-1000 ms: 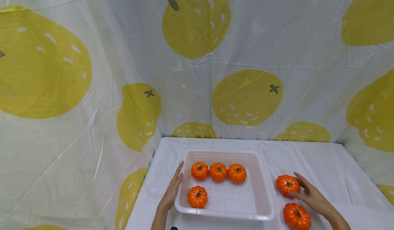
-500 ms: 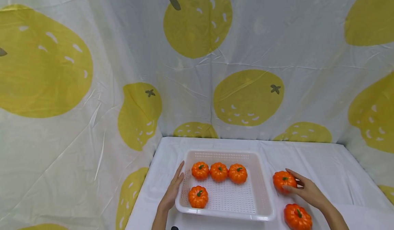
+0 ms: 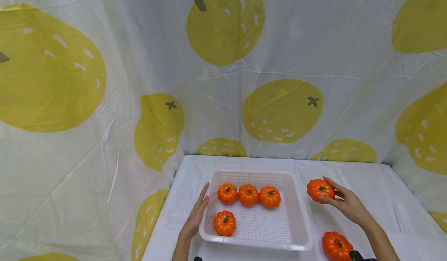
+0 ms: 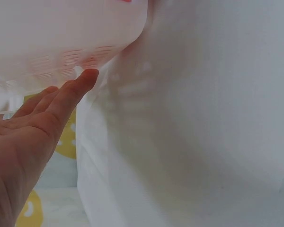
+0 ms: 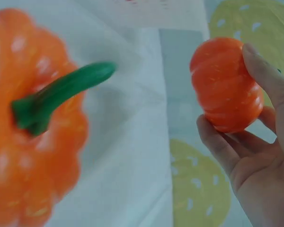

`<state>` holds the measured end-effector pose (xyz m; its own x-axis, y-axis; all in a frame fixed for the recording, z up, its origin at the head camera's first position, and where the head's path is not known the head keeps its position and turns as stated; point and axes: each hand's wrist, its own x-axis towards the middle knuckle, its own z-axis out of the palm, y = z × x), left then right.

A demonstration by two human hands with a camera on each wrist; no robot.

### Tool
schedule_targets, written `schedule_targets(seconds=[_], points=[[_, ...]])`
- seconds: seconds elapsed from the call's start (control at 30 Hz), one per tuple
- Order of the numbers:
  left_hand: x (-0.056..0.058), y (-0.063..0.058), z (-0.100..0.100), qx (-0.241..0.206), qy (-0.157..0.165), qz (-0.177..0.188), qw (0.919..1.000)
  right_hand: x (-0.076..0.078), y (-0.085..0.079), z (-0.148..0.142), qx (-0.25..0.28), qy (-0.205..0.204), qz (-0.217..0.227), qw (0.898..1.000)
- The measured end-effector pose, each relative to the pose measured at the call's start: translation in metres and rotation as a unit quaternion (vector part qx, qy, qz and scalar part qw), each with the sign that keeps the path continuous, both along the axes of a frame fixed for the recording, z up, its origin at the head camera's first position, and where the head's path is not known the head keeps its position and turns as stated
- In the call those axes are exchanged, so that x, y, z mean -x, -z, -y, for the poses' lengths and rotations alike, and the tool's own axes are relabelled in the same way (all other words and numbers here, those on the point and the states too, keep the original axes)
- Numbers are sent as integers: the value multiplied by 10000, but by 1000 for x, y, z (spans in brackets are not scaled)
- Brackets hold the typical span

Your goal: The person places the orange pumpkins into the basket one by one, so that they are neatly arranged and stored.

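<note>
My right hand (image 3: pixel 349 206) grips a small orange pumpkin (image 3: pixel 320 191) between thumb and fingers, raised above the table to the right of the basket. The right wrist view shows this held pumpkin (image 5: pixel 226 85) from the side. Straight fingers of my left hand (image 3: pixel 195 216) rest against the left wall of the white plastic basket (image 3: pixel 256 246). In the left wrist view, the left hand (image 4: pixel 42 123) lies along the basket's slotted side (image 4: pixel 71 28). Inside the basket, three pumpkins (image 3: pixel 248 195) stand in a row at the back, and one pumpkin (image 3: pixel 225 223) sits at the front left.
Another pumpkin (image 3: pixel 336 246) with a green stem stands on the white-covered table (image 3: pixel 352 175), near the right forearm. It looms large in the right wrist view. A fruit-patterned curtain (image 3: pixel 216 109) encloses the table at the back and sides.
My right hand has closed on the pumpkin and lifted it from the table, up and slightly left. The left hand and the basket keep their place.
</note>
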<state>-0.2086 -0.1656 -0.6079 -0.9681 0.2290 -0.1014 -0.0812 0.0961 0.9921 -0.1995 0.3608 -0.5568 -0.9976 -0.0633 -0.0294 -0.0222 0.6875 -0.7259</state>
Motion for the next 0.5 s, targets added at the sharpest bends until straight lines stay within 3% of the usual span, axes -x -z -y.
schedule_targets(seconds=[0.27,0.5], points=[[0,0,0,73,-61,10,10000,12,-25,21,120,-135,-417,9990],[1,1,1,27,-31,17,10000,31,-42,51,370,-584,-639,9956]])
